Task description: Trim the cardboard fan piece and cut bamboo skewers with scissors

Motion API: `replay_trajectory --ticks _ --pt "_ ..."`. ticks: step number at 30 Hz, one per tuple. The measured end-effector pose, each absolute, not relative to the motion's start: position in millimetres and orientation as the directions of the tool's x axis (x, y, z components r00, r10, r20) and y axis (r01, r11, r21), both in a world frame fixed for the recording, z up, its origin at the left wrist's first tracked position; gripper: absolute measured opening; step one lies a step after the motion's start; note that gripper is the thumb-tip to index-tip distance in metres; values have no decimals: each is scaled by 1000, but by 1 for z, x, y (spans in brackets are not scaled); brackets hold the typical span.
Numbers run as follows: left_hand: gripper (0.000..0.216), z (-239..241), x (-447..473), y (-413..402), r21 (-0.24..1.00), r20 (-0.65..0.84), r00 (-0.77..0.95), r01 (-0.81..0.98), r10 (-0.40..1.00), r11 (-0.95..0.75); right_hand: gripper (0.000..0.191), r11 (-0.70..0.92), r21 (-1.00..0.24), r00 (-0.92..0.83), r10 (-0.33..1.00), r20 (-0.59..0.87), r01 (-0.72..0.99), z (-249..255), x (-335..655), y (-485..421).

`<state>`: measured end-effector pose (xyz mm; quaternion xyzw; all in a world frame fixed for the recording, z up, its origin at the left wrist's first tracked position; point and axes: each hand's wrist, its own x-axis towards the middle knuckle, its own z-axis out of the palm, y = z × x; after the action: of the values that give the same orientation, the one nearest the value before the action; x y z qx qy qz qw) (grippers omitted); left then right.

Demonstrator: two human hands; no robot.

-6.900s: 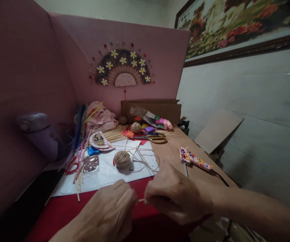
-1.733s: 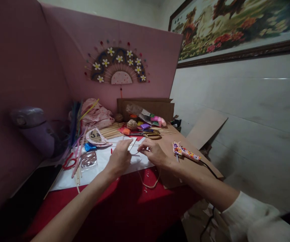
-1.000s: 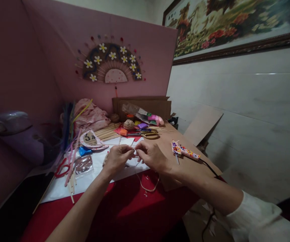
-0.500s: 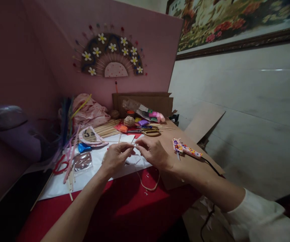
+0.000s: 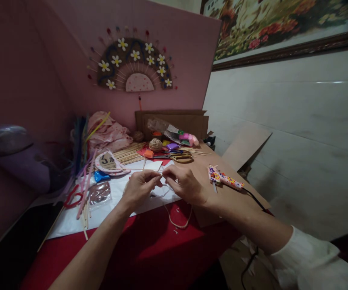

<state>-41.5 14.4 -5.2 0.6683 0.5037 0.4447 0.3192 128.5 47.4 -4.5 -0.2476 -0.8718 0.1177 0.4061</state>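
Observation:
My left hand (image 5: pixel 142 187) is closed, its thumb and forefinger pinched together over the white sheet (image 5: pixel 67 221). Facing it almost tip to tip, my right hand (image 5: pixel 186 185) is closed in a pinch too. A thin pale strand, seemingly twine, shows between the fingertips; most of it is hidden. Below my right hand a loop of twine (image 5: pixel 180 227) hangs over the red tabletop (image 5: pixel 149 245). Just beyond my left hand are thin sticks (image 5: pixel 125 168). The gold-handled scissors (image 5: pixel 183 158) lie behind my hands, near a ball of twine (image 5: pixel 155 144).
A flower-patterned glue gun (image 5: pixel 225 180) with a black cord lies to the right on brown cardboard (image 5: pixel 201 169). At left are red-handled scissors (image 5: pixel 72 197), a packet of brown clay (image 5: pixel 100 192) and a pink-edged half-round piece (image 5: pixel 110 163). A decorated fan (image 5: pixel 139 82) is on the pink panel behind.
Both hands stay in nearly the same place, still pinching. My right fingers have shifted very slightly, and the view has moved a touch.

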Motion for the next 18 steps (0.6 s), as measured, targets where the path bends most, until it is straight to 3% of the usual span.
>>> replay_trajectory --ticks 6,12,18 --pt "19 -7 -41 16 895 254 31 371 967 -247 13 828 -437 -520 561 644 352 -2 131 44" --pt "16 -11 -40 18 904 254 7 354 967 -240 17 883 -248 -605 457 652 398 -5 127 41" --pt "20 -11 -40 17 893 287 18 357 958 -275 12 851 -208 -589 490 643 482 -10 121 45"
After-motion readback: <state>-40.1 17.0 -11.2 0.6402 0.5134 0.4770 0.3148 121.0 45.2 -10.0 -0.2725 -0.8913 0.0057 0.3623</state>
